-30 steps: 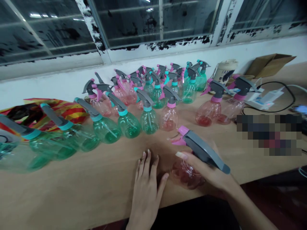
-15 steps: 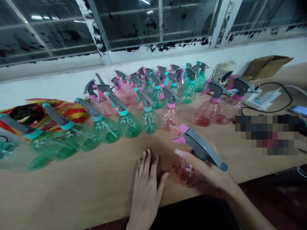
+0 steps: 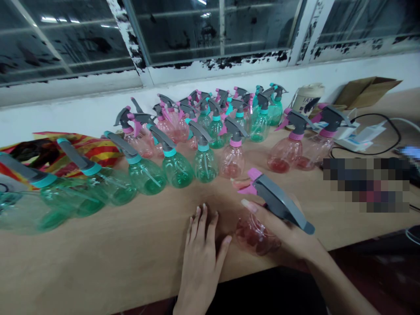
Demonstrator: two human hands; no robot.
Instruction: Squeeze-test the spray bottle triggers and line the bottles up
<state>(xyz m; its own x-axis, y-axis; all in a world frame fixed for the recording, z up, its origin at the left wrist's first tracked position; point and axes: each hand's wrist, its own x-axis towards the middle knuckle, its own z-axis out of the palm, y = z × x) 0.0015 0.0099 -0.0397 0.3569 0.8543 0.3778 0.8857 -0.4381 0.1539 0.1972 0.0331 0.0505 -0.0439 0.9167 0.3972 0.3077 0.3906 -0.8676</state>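
Note:
Near the table's front edge, my right hand (image 3: 278, 223) is wrapped round the neck of a pink spray bottle (image 3: 254, 236), whose grey head and pink nozzle point to the left and away. Its collar is hidden behind my fingers. My left hand (image 3: 201, 253) lies flat on the wooden table (image 3: 138, 253), fingers stretched out, just left of that bottle and apart from it. Beyond my hands stands a row of green spray bottles (image 3: 177, 170), with one pink spray bottle (image 3: 232, 162) at its right end.
More pink and green spray bottles (image 3: 216, 129) crowd the back by the wall. Two pink bottles (image 3: 284, 155) stand at right. Behind them are a white cup (image 3: 306, 100), a cardboard piece (image 3: 367, 92) and a power strip (image 3: 354, 138) with cables. A striped bag (image 3: 105, 153) lies at left.
Hardly anything differs. The view has shifted very slightly, and my right hand keeps its grip on the pink spray bottle. My left hand stays flat on the table.

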